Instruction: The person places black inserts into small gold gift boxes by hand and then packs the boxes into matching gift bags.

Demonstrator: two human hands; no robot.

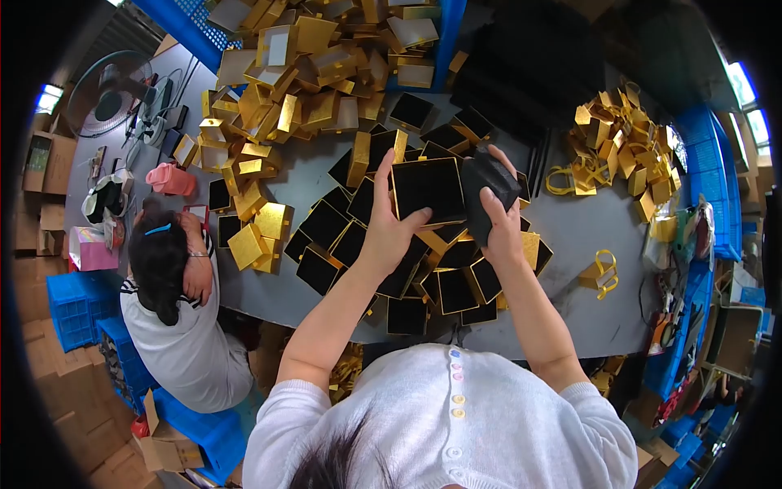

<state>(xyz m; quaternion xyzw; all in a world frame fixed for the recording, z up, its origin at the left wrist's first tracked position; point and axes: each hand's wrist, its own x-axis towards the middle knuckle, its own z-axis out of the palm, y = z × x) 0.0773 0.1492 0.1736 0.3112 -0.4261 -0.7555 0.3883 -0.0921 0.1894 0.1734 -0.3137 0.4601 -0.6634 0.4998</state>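
My left hand [389, 218] is closed around the left side of a gold box [428, 191] with a black face, thumb pressing its near edge. My right hand [503, 213] grips a soft-looking dark piece [487, 186], perhaps foam or cloth, beside the box's right side. It is bent, and my fingers partly cover it. Below both hands lies a heap of gold-edged boxes with black faces [323, 223], tilted at many angles. My forearms hide part of that heap.
A large pile of gold boxes with pale insides [314, 77] spills from a blue crate [450, 41]. Gold ribboned pieces [619, 143] are heaped at the right. A ribboned piece [601, 273] lies alone. Another person [179, 310] sits at left, near a fan [110, 94].
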